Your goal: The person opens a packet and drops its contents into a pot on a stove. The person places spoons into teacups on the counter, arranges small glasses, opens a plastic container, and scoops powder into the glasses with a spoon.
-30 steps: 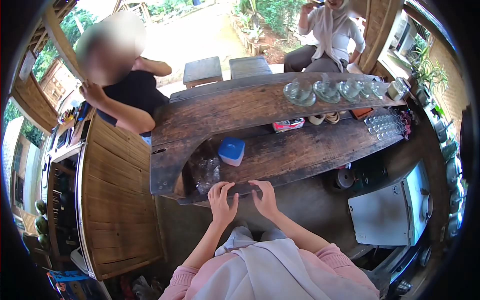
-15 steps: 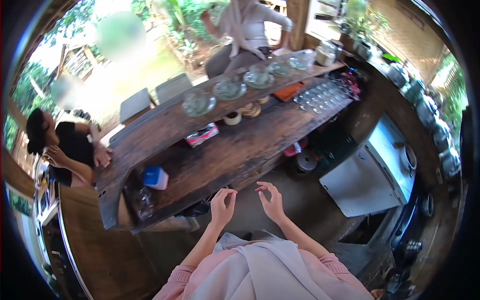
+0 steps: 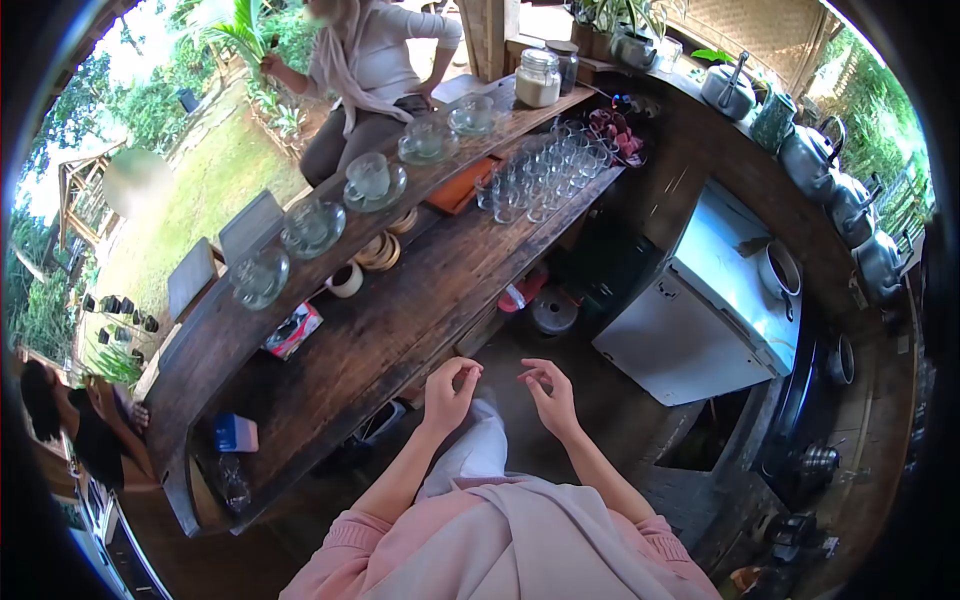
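Observation:
My left hand [image 3: 447, 398] is held in the air at the front edge of the wooden counter [image 3: 400, 330], its thumb and fingertips brought together with nothing visible between them. To its right, my right hand [image 3: 553, 398] hovers over the floor, fingers loosely curved and thumb a little apart, holding nothing. The two hands do not touch each other. On the counter's upper shelf stand several glass cups on saucers [image 3: 375, 183]. Many upturned-looking clear glasses [image 3: 545, 170] crowd the lower surface at the far end.
A blue-lidded box [image 3: 236, 433], a red-and-white packet [image 3: 292, 330] and a white cup [image 3: 344, 279] rest on the counter. To the right stand a white cabinet [image 3: 670, 335] and kettles [image 3: 808, 160]. One person [image 3: 375, 60] sits across the counter, another [image 3: 105, 430] at far left.
The view has swung to the right, so the counter now runs diagonally and its contents sit further left. My left thumb and fingers have come together; my hands have drawn slightly apart.

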### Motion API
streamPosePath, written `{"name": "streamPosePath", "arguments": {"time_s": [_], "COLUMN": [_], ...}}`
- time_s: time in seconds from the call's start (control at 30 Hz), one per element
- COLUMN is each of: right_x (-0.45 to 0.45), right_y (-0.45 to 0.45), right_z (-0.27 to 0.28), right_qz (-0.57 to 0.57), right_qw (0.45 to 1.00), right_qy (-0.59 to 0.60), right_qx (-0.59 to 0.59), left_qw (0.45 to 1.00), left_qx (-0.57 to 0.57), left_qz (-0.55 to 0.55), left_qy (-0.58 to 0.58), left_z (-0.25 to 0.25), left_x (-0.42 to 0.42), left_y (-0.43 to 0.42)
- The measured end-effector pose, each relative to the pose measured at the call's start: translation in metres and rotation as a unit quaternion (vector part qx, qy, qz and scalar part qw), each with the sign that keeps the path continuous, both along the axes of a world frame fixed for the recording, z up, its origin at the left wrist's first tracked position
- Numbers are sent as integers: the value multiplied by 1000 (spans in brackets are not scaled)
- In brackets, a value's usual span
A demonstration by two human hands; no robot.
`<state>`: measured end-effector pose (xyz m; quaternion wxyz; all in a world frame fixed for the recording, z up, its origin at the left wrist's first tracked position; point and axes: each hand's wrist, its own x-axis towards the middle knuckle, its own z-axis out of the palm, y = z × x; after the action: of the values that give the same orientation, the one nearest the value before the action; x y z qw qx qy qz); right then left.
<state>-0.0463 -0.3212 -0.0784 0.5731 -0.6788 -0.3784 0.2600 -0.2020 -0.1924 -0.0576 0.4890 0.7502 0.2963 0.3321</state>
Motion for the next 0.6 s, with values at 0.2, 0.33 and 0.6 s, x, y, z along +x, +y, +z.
{"name": "streamPosePath", "arguments": {"time_s": [0.2, 0.33, 0.6], "right_x": [69, 122, 211], "right_y": [51, 102, 211], "right_z": [4, 15, 28], "right_qz": [39, 72, 91], "right_qw": [999, 997, 992], "right_qy": [12, 7, 89], "right_qx": [-29, -36, 17], "left_qw": [997, 986, 994], "left_qx": [-70, -109, 36], "left_qz": [-5, -9, 72], "left_qy": [-36, -123, -75], "left_z": [-19, -19, 29], "left_x": [72, 120, 171], "left_y": [61, 102, 176]}}
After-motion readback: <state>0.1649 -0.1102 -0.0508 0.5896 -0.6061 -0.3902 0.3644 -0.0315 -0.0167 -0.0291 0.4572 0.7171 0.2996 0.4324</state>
